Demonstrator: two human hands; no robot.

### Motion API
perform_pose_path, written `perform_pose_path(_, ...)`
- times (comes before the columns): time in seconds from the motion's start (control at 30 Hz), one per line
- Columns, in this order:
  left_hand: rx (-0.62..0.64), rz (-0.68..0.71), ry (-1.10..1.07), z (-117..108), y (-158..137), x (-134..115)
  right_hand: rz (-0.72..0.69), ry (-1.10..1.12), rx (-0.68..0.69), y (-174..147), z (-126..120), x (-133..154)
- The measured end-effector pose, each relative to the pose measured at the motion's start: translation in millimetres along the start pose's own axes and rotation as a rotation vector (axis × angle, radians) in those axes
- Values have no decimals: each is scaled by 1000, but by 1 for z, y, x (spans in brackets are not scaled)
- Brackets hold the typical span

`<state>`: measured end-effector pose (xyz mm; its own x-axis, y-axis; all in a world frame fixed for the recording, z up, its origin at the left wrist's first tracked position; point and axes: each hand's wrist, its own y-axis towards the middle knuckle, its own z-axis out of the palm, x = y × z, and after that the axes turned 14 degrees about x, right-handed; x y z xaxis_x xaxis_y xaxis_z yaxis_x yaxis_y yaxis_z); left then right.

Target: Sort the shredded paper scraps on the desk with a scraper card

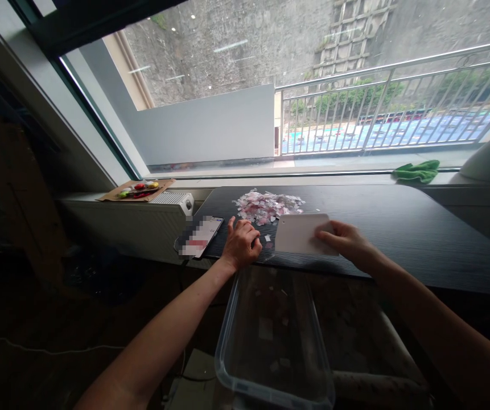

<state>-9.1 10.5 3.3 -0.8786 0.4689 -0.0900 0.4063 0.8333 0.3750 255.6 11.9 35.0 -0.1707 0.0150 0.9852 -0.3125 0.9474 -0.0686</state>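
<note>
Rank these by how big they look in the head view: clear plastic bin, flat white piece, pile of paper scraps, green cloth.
1. Clear plastic bin
2. Flat white piece and pile of paper scraps: too close to rank, the white piece being nearer the camera
3. Green cloth

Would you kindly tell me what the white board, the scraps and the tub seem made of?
White board: probably matte plastic, possibly card, by its even face and rounded corner.
Scraps: likely matte paper, perhaps glossy film, being thin and flat.
Tub: apparently clear, shiny plastic, since its walls are see-through and its rim catches light.
</note>
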Motion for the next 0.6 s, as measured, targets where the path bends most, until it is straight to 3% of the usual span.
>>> perform_pose_path(0.13, 4, 3, 0, 0, 0, 1, -47, -51, -86, 17, 6, -5)
perform_pose_path(0.27, 0, 6, 1, 0, 0, 1, -8, -20, -15, 21, 7, -7)
perform_pose_path(0.43, 5, -4, -2, 1, 0, 1, 29, 5, -45, 19, 9, -2)
perform_pose_path(0.6, 23, 0, -11, 0, 1, 1, 75, 15, 10, 18, 22, 2)
